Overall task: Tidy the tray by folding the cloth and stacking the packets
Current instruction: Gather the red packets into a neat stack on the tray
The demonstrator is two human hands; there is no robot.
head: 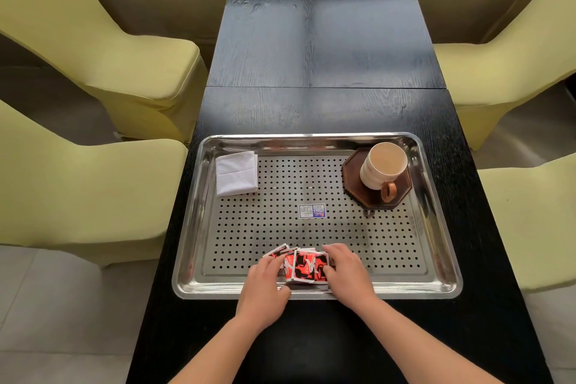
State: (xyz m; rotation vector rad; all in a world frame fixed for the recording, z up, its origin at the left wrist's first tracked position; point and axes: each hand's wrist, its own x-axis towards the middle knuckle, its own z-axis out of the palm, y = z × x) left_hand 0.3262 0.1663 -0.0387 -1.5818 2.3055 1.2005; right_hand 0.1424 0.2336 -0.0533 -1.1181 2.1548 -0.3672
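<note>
Both of my forearms come in over the near rim of the steel tray [405, 290]; my left hand [265, 285] sits at the tray's near-middle, fingers curled against the left side of the red, black and white packets [304, 266], thumb tucked at their near edge; my right hand [346, 271] mirrors it, fingers bent over the pile's right side, so the 2 hands clamp the packets between them; the packets lie on the tray's perforated floor just inside its near rim, bunched and overlapping, with a couple of corners fanning out toward the tray's left; I cannot count them. White cloth [237, 173] lies folded into a neat rectangle in the tray's far-left corner, well apart from the packets; a cream mug [374, 178] with a brown handle, holding a pale milky drink, stands on a dark octagonal coaster [400, 196] in the tray's far-right corner; a small printed sticker [312, 211] sits at the tray's centre; under the tray runs a black wood-grain table [311, 40]; 4 yellow-green covered chairs [93, 196] flank the tray, 2 on its left and 2 on its right.
</note>
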